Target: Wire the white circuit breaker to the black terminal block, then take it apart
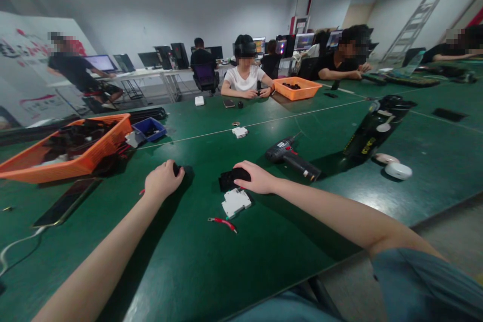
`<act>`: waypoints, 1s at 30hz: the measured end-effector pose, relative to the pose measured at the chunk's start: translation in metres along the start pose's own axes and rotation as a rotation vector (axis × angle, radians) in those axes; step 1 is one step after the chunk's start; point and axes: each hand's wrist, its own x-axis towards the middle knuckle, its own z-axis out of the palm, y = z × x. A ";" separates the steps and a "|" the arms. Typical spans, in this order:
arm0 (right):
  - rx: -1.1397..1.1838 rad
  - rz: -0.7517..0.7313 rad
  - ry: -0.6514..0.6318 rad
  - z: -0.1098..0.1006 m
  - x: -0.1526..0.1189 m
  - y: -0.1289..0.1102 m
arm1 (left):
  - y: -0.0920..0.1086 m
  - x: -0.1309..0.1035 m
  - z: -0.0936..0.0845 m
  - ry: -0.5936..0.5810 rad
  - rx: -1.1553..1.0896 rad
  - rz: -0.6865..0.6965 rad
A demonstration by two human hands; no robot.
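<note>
In the head view, a white module (236,203) lies flat on the green desk (181,271). Just beyond it is a black part (227,181), its near end close against or touching the module; the right hand (255,178) curls over it, thumb and fingers gripping its side. Left of the module, well apart, the left hand (163,181) closes around a small black piece (176,169), mostly hidden. The black part looks like light, stiff plastic, probably not slippery; its long sides seem the soundest hold, sparing any thin edges.
</note>
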 end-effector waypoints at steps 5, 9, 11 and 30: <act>0.005 -0.001 0.007 0.002 0.000 0.002 | -0.001 0.002 0.005 0.044 0.036 0.045; 0.000 -0.001 0.004 0.004 0.001 0.004 | -0.003 0.003 0.007 0.061 0.060 0.094; 0.000 0.004 -0.001 0.004 0.001 0.004 | -0.003 0.003 0.007 0.065 0.069 0.098; -0.017 0.007 -0.037 0.001 0.003 -0.001 | -0.005 -0.005 0.002 0.140 -0.020 0.094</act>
